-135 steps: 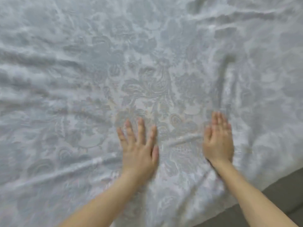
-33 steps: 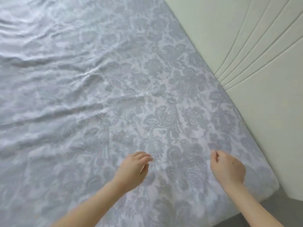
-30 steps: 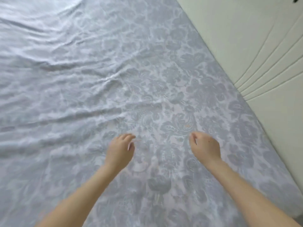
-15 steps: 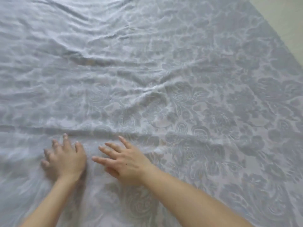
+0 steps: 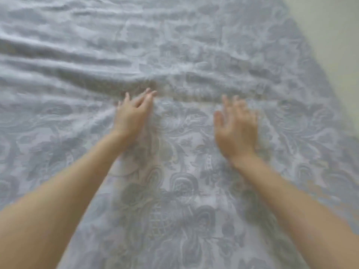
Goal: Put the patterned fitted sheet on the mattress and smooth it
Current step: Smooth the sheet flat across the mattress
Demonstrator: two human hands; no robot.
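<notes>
The grey floral-patterned fitted sheet (image 5: 184, 181) was already spread; ridges beyond the flat, open left hand (image 5: 132, 115) and right hand (image 5: 236, 131) were left unsmoothed.

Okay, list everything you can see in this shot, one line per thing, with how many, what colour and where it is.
patterned fitted sheet: one, pale grey-blue with a darker floral print, spread over nearly the whole frame.
creases: several long folds, shadowed grey, across the upper left, one running just beyond the fingertips.
pale surface: one, cream, upper right corner past the sheet's edge; too blurred to say what it is.
left hand: one, bare, fingers straight, flat on the sheet left of centre, reaching in from the lower left.
right hand: one, bare, fingers spread and motion-blurred, right of centre; whether it touches the sheet cannot be told.
</notes>
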